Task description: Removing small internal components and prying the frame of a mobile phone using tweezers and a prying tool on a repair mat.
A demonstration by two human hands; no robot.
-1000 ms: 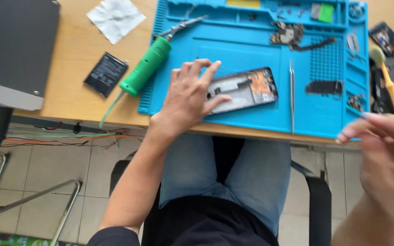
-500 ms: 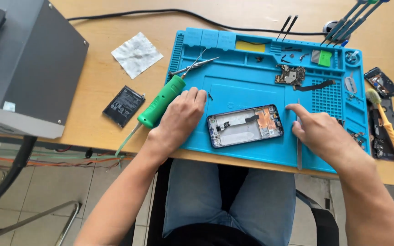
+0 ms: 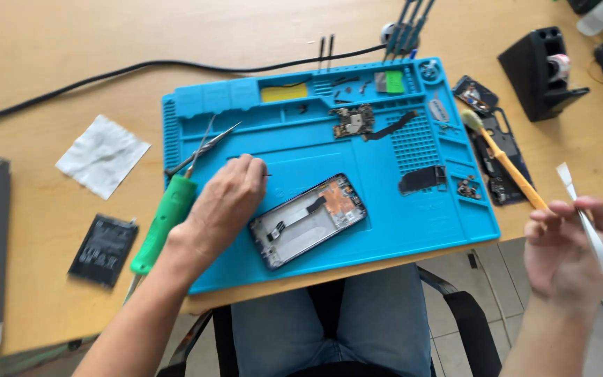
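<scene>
Right grip: our right hand (image 3: 572, 248) pinches a thin metal pry blade (image 3: 594, 237) between thumb and fingertips, off the right edge of the blue mat (image 3: 301, 150), out past the tabletop (image 3: 71, 42) edge
Pry blade: long, flat and silvery, slanting from upper left to lower right through our fingers, well apart from the mat
Left grip: our left hand (image 3: 223, 206) rests on the mat left of centre, fingers curled together; we cannot tell what, if anything, the fingertips pinch
Opened phone (image 3: 308, 220): lies tilted on the mat's lower middle, inner frame up, just right of our left hand
Soldering iron (image 3: 163, 223): green handle along the mat's lower left edge, just beside our left wrist
Tweezers (image 3: 204, 150): on the mat's left part, above the iron
Circuit board (image 3: 354, 120): on the mat's upper middle
Battery (image 3: 104, 250): black, on the tabletop left of the mat
Yellow-handled brush (image 3: 507, 164): just off the mat's right edge, on dark phone parts
White wipe (image 3: 102, 155): left of the mat, above the battery
</scene>
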